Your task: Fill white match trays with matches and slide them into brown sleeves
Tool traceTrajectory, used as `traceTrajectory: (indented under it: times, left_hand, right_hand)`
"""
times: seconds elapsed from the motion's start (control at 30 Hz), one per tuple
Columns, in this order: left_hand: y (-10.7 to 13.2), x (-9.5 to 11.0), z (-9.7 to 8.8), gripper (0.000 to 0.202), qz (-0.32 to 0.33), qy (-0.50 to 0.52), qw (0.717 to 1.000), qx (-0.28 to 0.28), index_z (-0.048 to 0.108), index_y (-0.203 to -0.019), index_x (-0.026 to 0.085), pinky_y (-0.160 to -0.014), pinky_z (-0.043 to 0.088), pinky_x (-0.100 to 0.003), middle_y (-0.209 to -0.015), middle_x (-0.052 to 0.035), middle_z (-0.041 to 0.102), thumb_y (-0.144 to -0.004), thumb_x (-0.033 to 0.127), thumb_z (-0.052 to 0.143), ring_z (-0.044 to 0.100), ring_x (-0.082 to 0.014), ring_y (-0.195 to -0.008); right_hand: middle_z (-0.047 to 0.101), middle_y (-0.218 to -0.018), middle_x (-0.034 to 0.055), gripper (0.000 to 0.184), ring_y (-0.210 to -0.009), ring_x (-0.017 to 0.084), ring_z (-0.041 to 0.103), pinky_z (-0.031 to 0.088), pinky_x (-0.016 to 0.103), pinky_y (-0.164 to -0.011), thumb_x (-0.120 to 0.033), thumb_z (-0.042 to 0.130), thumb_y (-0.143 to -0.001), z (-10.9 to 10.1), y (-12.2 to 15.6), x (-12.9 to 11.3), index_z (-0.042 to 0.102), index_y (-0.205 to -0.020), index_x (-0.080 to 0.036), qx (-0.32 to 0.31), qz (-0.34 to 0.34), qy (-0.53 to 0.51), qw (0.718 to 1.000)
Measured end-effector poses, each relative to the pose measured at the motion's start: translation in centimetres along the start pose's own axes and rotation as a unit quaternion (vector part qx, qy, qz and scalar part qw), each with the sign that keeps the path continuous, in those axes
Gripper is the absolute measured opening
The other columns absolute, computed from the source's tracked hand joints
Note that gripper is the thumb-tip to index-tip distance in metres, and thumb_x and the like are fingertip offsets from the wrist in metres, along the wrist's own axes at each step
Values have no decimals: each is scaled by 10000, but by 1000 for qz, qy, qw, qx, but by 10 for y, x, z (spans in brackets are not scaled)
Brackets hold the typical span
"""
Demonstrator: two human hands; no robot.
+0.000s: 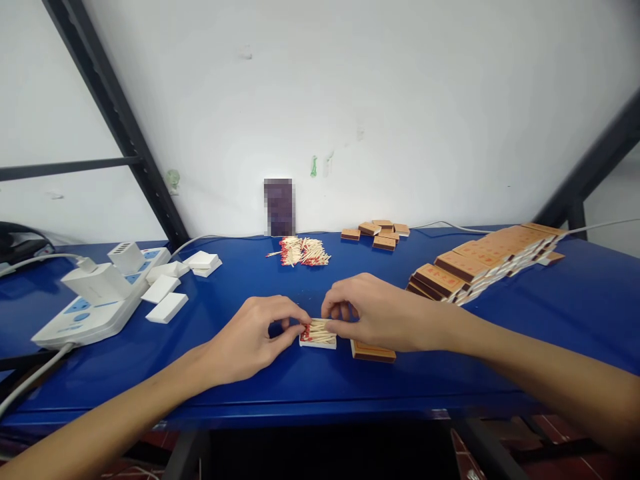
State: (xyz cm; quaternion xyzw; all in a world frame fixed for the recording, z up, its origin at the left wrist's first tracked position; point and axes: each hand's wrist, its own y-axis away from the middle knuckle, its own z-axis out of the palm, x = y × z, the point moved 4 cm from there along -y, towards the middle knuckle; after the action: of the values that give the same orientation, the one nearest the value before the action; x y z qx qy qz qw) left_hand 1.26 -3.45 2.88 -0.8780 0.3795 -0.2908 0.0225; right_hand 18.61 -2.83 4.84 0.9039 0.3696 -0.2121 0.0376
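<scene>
1. At the lower centre of the frame, a small white tray (319, 345) is seen lying flat on the blue bench (260, 393); it is filled with matches (320, 331), whose red heads are pointed to the left.
2. The left hand (253, 337) is held at the tray's left end. Its fingers are bent, with thumb and index tips brought close together beside the red heads; whether a match or the tray's edge is pinched cannot be told.
3. The right hand (383, 313) is placed over the tray's right end. Its fingers are curled, with the thumb laid at the plain ends of the matches; whether anything is gripped cannot be told.
4. Just right of the tray, a brown matchbox (374, 353) is partly covered by the right hand.
5. Near the centre of the frame, a pile of loose matches (304, 252) is spread on the bench, below a pixelated dark rectangle (280, 208).
6. Right of that pile, toward the wall (425, 133), a cluster of matchboxes (384, 244) is noted.
7. At the right of the frame, a long slanting stack of matchboxes (480, 257) is observed.
8. At the left of the frame, a white power strip (107, 322) is fitted with plugged-in adapters (103, 283); white blocks (167, 309) are scattered beside it.
</scene>
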Motion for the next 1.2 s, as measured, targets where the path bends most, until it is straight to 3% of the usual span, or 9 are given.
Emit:
traceTrajectory:
  times: [0.1,0.17,0.3,0.47,0.77,0.9,1.07,1.2]
  left_hand:
    - [-1,1,-4,229,13,-23,1000,3,625,-1084,226,-775,482,-274,-1036,-25,648,-883,275,528,581,-145,-866]
    - [-4,-1,-9,254,15,-40,999,7,609,-1109,223,-779,485,-282,-1075,-34,633,-875,276,525,574,-156,-906]
    - [-17,-16,-21,266,-14,-54,998,42,621,-1093,212,-642,462,-241,-1051,-39,635,-886,241,458,573,-157,-883]
    - [-39,-33,-35,287,-19,-91,992,82,664,-1019,190,-701,452,-269,-1003,-30,670,-877,216,416,591,-162,-869]
    - [-81,-81,-42,315,-23,-254,966,42,695,-944,165,-743,445,-318,-918,-67,686,-845,229,404,613,-202,-799]
    - [-78,-96,-42,346,-49,-290,955,50,684,-994,165,-797,451,-345,-980,-83,679,-864,253,375,619,-235,-881]
    - [-66,-107,-38,325,-70,-291,953,43,657,-1046,172,-822,451,-349,-997,-76,664,-873,282,405,606,-232,-916]
    - [-65,-106,-28,319,-23,-265,963,41,635,-1086,178,-886,435,-367,-1034,-82,614,-900,329,424,565,-229,-977]
  right_hand:
    - [642,-919,45,271,-806,170,563,411,264,-681,-432,615,-808,2,2,0,617,-934,-193,2,-6,14,1000]
    - [631,-905,38,238,-790,165,550,400,262,-668,-386,631,-798,7,0,2,583,-927,-191,-8,-7,18,1000]
    - [620,-834,16,191,-739,151,533,380,259,-654,-313,644,-780,13,-9,10,556,-896,-188,8,-8,28,1000]
    - [633,-864,29,198,-775,168,549,386,268,-672,-310,637,-777,13,-12,13,566,-921,-194,-2,-13,30,999]
    - [627,-980,73,250,-915,222,555,412,303,-761,-294,573,-846,7,-9,5,592,-1082,-213,-55,-26,63,996]
    - [606,-949,71,245,-873,209,556,409,330,-805,-269,486,-914,9,-7,1,604,-1126,-233,-77,-54,101,990]
    - [596,-1017,94,274,-909,228,561,417,330,-782,-275,466,-924,11,0,-4,576,-1170,-229,-85,-42,130,987]
    - [624,-1003,75,297,-881,212,580,419,300,-729,-392,463,-928,5,-3,0,548,-1167,-237,-59,-23,93,994]
